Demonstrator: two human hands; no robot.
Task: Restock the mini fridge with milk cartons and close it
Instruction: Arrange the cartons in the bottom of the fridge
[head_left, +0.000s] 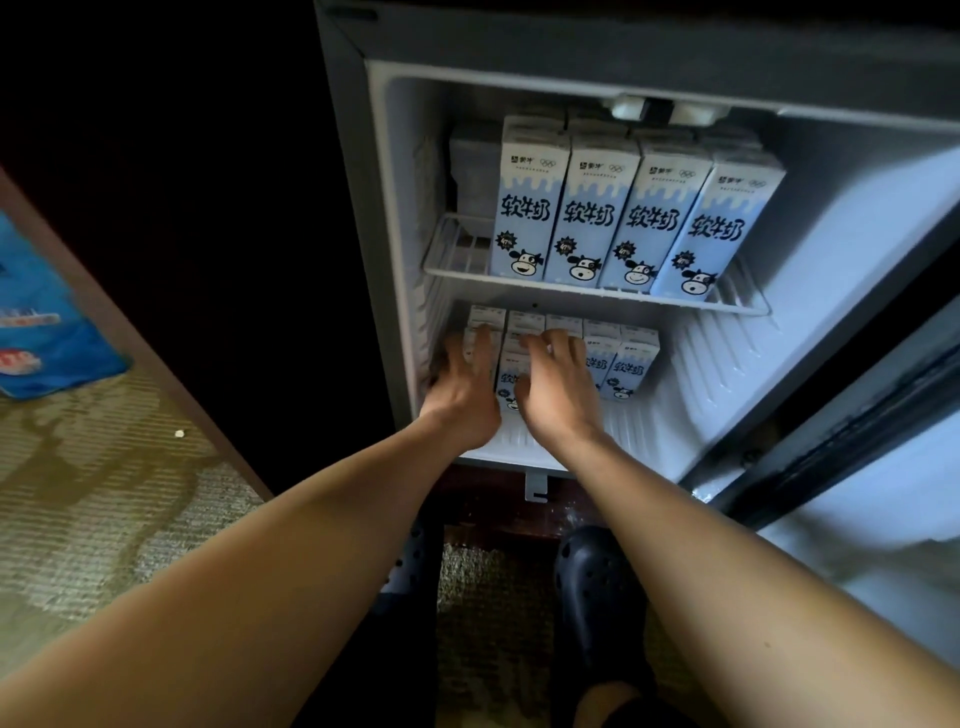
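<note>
The mini fridge (810, 218) stands open, its door (883, 467) swung to the right. On the white wire shelf (457, 244) stands a row of blue-and-white milk cartons (592, 213) with cow pictures, more behind them. The lower compartment holds several more milk cartons (631, 364) in rows. My left hand (465, 389) reaches in at the lower left, fingers spread over the top of the leftmost cartons. My right hand (558, 384) lies beside it, fingers spread on the tops of the middle cartons. Both hands hide part of the front cartons.
A blue printed package (47, 332) lies on the patterned carpet (104, 493) at the left, beside a brown wooden edge (156, 358). My dark perforated clogs (592, 587) stand on the floor just below the fridge. Free shelf room shows at the upper shelf's left.
</note>
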